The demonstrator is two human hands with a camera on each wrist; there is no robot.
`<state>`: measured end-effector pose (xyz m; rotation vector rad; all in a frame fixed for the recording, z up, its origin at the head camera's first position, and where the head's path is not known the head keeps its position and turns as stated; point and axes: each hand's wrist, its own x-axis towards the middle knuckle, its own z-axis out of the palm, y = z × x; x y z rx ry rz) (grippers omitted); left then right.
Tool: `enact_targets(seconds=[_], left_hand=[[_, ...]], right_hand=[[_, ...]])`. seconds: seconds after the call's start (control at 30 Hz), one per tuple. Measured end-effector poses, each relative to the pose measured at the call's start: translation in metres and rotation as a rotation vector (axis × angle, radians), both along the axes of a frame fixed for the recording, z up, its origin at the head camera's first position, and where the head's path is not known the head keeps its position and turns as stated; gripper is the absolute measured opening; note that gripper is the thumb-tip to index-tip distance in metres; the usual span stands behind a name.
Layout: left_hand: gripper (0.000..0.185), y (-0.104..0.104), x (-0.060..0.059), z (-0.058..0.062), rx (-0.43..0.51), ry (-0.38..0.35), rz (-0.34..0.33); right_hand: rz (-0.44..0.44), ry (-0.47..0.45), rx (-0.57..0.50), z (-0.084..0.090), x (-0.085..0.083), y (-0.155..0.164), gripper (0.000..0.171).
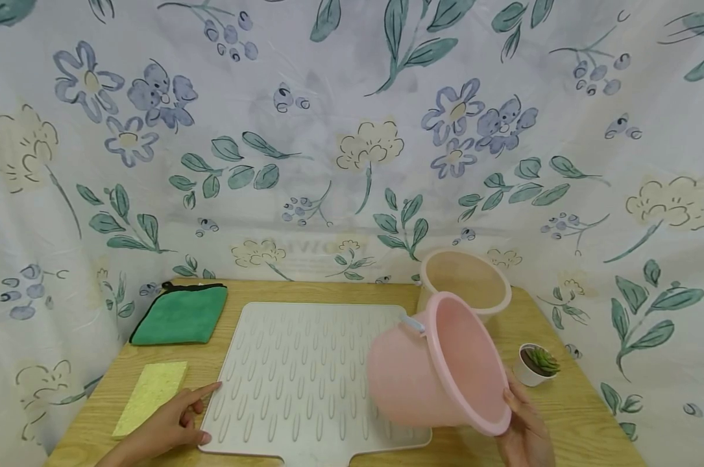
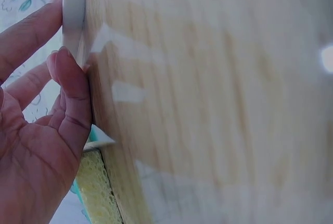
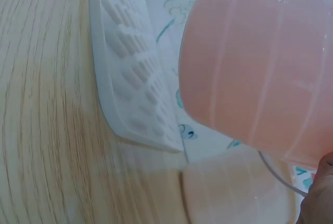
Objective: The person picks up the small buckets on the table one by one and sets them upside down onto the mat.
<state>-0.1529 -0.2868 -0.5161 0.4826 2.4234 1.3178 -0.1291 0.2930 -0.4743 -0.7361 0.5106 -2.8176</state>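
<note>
A pink bucket (image 1: 407, 376) is tilted over the right part of a white draining board (image 1: 296, 363) with raised oval ridges, its mouth turned to the right. My right hand (image 1: 523, 425) grips the bucket's rim at the lower right. In the right wrist view the bucket (image 3: 255, 73) is clear of the draining board (image 3: 130, 67); little of the hand shows there. My left hand (image 1: 165, 428) touches the board's left edge with its extended index finger, and the thumb lies at the front left corner. The left wrist view shows this hand (image 2: 47, 104) beside the board's edge.
A yellow sponge (image 1: 153, 392) lies left of the board, with a green zip pouch (image 1: 182, 318) behind it. At the back right stands a beige bucket (image 1: 465, 279). A small potted succulent (image 1: 535, 364) sits on the wooden table (image 1: 591, 428) near its right edge. Floral cloth hangs behind.
</note>
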Motion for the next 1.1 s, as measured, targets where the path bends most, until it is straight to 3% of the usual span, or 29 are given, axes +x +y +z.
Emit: enact_targets(seconds=[0.6, 0.83, 1.1], left_hand=[[0.083, 0.0, 0.002, 0.002, -0.008, -0.03, 0.019], [0.082, -0.001, 0.002, 0.002, 0.003, -0.036, 0.024], [0.081, 0.0, 0.002, 0.003, 0.03, -0.04, 0.019]], right_hand=[[0.066, -0.021, -0.059, -0.005, -0.002, -0.016, 0.055], [0.041, -0.02, -0.051, -0.008, -0.003, -0.023, 0.055], [0.093, 0.01, -0.129, -0.009, -0.004, -0.032, 0.054]])
